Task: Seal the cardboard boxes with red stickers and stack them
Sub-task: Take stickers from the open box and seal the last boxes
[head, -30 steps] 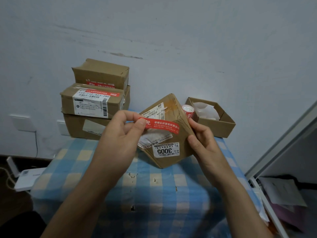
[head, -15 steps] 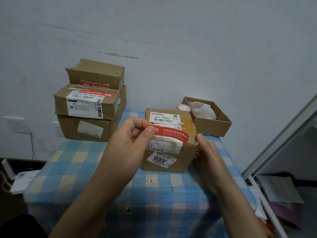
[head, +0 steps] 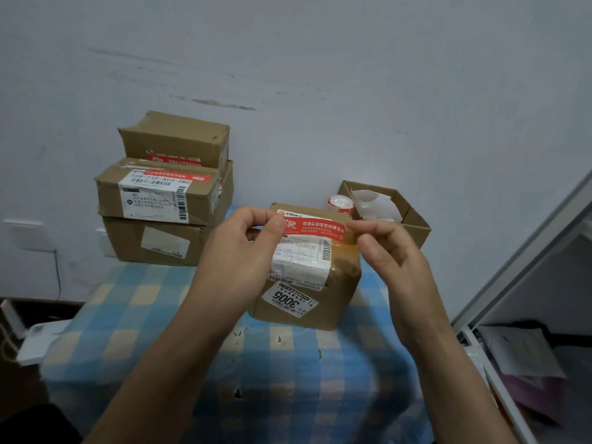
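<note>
The left hand (head: pixel 243 254) hides the left side of the cardboard box (head: pixel 307 312), and the box's far face is out of sight. Most print on its labels is too blurred to read; only the number 3005, upside down on a white label on the near face, is clear. Behind the box, a roll of stickers (head: pixel 340 203) is half hidden by its top edge. The open box (head: pixel 415 219) at the far right corner of the tabletop (head: pixel 288 395) shows little inside but crumpled white paper (head: pixel 374 203). The tabletop's near edge is cut off by the frame.

The red sticker (head: pixel 315 226) is a long strip with white print, stretched level over the top of the cardboard box; whether it touches the cardboard cannot be told. The left grip pinches its left end between thumb and forefinger, and the right hand (head: pixel 390 261) pinches its right end in a narrow grip.

The cardboard box is brown, closed and glossy with tape, and stands mid-tabletop towards the far edge. A stack of boxes (head: pixel 166 200) sits at the far left corner; its upper two boxes bear red stickers.
</note>
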